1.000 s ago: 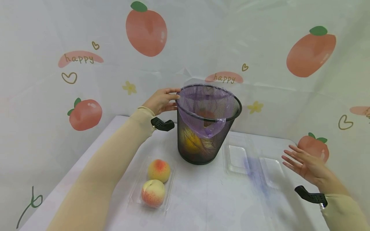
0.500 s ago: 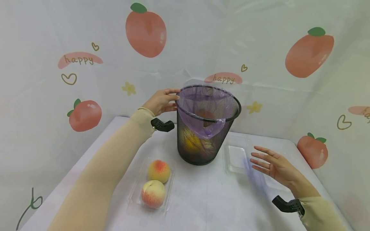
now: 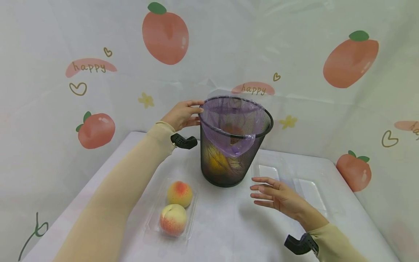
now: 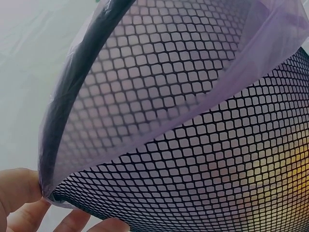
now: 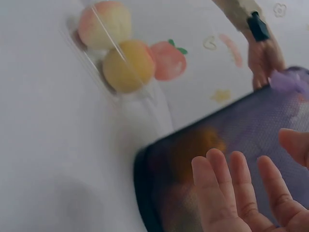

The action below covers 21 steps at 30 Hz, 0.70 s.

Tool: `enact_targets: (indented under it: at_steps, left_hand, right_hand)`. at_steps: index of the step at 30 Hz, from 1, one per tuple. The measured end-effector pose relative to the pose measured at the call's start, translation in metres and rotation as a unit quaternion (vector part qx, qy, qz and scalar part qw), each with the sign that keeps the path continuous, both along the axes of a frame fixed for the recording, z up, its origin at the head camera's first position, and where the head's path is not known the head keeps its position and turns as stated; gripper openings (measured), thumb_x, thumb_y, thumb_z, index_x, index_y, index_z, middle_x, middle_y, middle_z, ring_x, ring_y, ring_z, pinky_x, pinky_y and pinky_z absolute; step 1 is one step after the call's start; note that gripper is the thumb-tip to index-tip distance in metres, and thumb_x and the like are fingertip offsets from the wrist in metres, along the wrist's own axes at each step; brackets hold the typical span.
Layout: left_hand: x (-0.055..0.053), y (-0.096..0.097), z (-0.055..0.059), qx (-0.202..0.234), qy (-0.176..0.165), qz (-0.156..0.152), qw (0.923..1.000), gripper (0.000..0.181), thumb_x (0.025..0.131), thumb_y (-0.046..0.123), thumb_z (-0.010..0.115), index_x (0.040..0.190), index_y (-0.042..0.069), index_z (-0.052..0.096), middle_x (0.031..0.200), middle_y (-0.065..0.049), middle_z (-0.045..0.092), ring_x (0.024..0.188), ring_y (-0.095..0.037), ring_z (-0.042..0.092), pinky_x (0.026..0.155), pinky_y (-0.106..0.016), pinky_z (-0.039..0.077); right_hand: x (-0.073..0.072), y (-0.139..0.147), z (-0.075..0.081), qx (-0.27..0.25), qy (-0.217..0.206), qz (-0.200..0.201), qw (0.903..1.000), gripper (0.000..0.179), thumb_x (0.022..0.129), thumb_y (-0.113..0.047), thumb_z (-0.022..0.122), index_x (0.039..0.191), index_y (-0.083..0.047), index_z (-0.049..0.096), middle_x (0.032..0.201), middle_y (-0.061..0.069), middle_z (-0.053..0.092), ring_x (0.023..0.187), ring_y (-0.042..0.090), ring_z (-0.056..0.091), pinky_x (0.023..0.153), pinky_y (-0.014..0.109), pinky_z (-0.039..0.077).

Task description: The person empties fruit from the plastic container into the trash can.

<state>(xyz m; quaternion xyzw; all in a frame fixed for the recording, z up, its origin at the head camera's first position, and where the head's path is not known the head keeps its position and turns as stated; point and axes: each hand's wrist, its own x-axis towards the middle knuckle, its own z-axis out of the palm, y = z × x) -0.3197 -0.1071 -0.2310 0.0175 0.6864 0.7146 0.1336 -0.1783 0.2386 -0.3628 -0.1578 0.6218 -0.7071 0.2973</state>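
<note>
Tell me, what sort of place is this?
Probably a small tabletop set-up indoors, though I can't tell what room. A white cloth printed with fruit and "happy" stands behind, a pale table lies in front, and a black mesh bin stands on it.

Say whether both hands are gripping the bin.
No, only the left hand grips the bin; the right hand hovers apart from it, above the table.

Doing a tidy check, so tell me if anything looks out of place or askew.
The purple bag looks askew: its edge droops to a point below the front rim of the bin rather than hanging evenly. Nothing looks spilled.
</note>
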Motion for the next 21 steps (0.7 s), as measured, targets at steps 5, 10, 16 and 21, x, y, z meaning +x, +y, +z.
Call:
enact_targets:
  at_steps: [5,10,16,21]
  left_hand:
    - [0.0,0.0,0.0,-0.009,0.002,0.002,1.0,0.044,0.099,0.01,0.055,0.142,0.017,0.048,0.137,-0.006,0.046,0.111,-0.024,0.057,0.097,-0.034,0.052]
    - [-0.001,0.001,-0.001,-0.008,0.001,0.001,1.0,0.044,0.099,0.01,0.055,0.142,0.017,0.049,0.135,-0.007,0.046,0.104,-0.021,0.057,0.098,-0.034,0.052]
    - [0.001,0.001,0.0,-0.01,0.004,-0.002,0.9999,0.045,0.099,0.01,0.055,0.142,0.017,0.048,0.135,-0.007,0.047,0.105,-0.022,0.057,0.099,-0.035,0.051]
    - [0.002,0.0,0.0,-0.01,0.004,0.0,0.9999,0.045,0.099,0.01,0.055,0.143,0.017,0.048,0.136,-0.007,0.046,0.107,-0.023,0.056,0.099,-0.035,0.051]
  right_hand:
    - [0.003,-0.023,-0.009,0.011,-0.017,0.007,0.9998,0.03,0.102,-0.01,0.049,0.132,-0.012,0.052,0.12,0.002,0.063,0.114,0.024,0.063,0.099,0.038,0.052]
    - [0.006,-0.045,-0.02,0.02,-0.025,0.008,0.9995,0.036,0.1,-0.011,0.053,0.136,-0.006,0.048,0.121,0.004,0.062,0.114,0.026,0.062,0.099,0.039,0.052]
    - [0.012,-0.072,-0.034,0.025,-0.041,0.0,0.9988,0.051,0.097,-0.015,0.058,0.141,0.002,0.04,0.126,0.013,0.059,0.116,0.03,0.061,0.1,0.041,0.051]
    - [0.017,-0.094,-0.046,0.019,-0.055,-0.005,0.9983,0.059,0.097,-0.014,0.058,0.144,0.007,0.031,0.129,0.018,0.055,0.116,0.03,0.06,0.101,0.042,0.051]
